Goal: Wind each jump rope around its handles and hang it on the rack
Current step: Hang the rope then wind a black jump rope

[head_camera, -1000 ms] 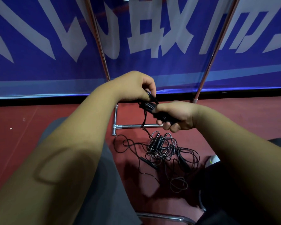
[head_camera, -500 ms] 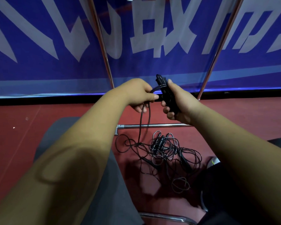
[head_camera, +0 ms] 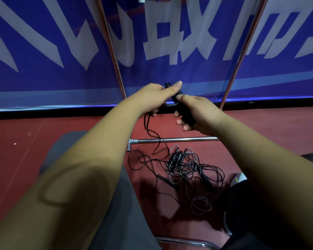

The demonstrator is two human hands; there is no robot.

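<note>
Left hand (head_camera: 152, 98) curled on the black cord (head_camera: 146, 126), thumb against the handle tips. Right hand (head_camera: 199, 115) clamped round both handles (head_camera: 185, 115), paired and tilted, above the floor (head_camera: 61, 127). Cord drops across the rack base bar (head_camera: 188, 139) into the tangled rope pile (head_camera: 185, 167) on the floor, near side of the bar.

Pair of slim black plastic jump-rope handles (head_camera: 182, 112): side by side, tilted, tips up and away, held in the right hand (head_camera: 199, 112). Their thin black cord (head_camera: 146, 123) loops at the left hand (head_camera: 152, 97) and hangs to the red floor (head_camera: 79, 127). A tangled pile of black and grey jump ropes (head_camera: 184, 165) lies near the base bar of the chrome tube rack (head_camera: 179, 140).
</note>
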